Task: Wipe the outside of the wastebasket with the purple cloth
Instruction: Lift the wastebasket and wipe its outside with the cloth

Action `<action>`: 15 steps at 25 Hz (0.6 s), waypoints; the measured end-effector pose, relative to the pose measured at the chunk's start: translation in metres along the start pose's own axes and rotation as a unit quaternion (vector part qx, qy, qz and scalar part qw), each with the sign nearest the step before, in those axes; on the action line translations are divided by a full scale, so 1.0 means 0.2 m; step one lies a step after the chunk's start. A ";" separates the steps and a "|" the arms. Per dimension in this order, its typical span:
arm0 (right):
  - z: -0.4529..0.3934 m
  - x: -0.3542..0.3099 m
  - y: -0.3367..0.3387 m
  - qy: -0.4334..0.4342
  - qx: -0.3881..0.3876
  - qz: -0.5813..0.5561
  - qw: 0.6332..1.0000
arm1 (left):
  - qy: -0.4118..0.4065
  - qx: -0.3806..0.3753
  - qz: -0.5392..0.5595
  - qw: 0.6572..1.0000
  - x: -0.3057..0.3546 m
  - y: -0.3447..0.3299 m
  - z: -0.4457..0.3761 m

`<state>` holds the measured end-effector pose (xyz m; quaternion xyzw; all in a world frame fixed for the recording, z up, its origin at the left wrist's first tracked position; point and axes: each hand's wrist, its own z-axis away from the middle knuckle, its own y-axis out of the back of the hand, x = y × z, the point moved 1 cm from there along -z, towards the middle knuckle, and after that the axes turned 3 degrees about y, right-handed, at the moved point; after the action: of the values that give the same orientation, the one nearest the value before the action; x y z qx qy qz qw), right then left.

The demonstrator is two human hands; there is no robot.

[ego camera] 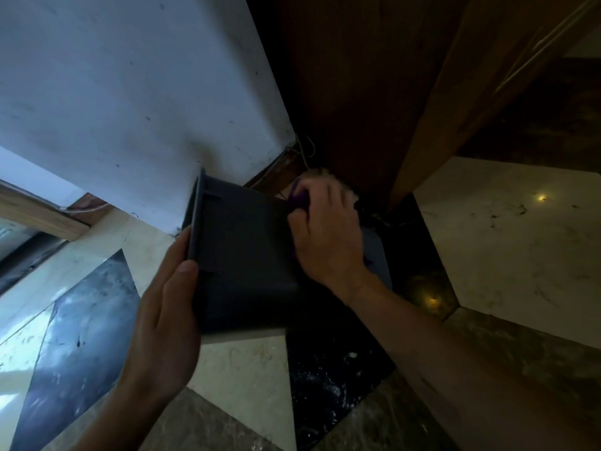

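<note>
Above a patterned marble floor (247,369), beside a white wall (130,92), a dark grey wastebasket (244,255) lay tipped sideways in the air. The left hand (162,323) gripped its rim; the right hand (328,236) pressed a bunched purple cloth (299,195) against its side.

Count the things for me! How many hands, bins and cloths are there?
Hands: 2, left hand and right hand
Wastebasket: 1
Purple cloth: 1
Total: 4
</note>
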<state>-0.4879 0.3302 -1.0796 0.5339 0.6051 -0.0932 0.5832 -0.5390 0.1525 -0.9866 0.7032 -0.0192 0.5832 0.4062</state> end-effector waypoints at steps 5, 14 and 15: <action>0.08 0.45 0.07 -0.105 -0.041 0.089 0.990 | 0.060 -0.017 -0.057 0.996 -0.05 0.11 -0.01; 0.33 0.65 0.09 -0.229 -0.023 -0.019 0.973 | 0.371 -0.082 -0.082 0.921 0.07 0.23 -0.48; 0.32 0.63 0.09 -0.221 -0.017 -0.029 0.975 | 0.354 -0.077 -0.098 0.927 0.07 0.24 -0.50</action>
<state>-0.4032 0.3586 -1.1914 0.4726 0.4780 -0.2153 0.7084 -0.6389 0.1868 -0.9495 0.4164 0.1502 0.7478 0.4948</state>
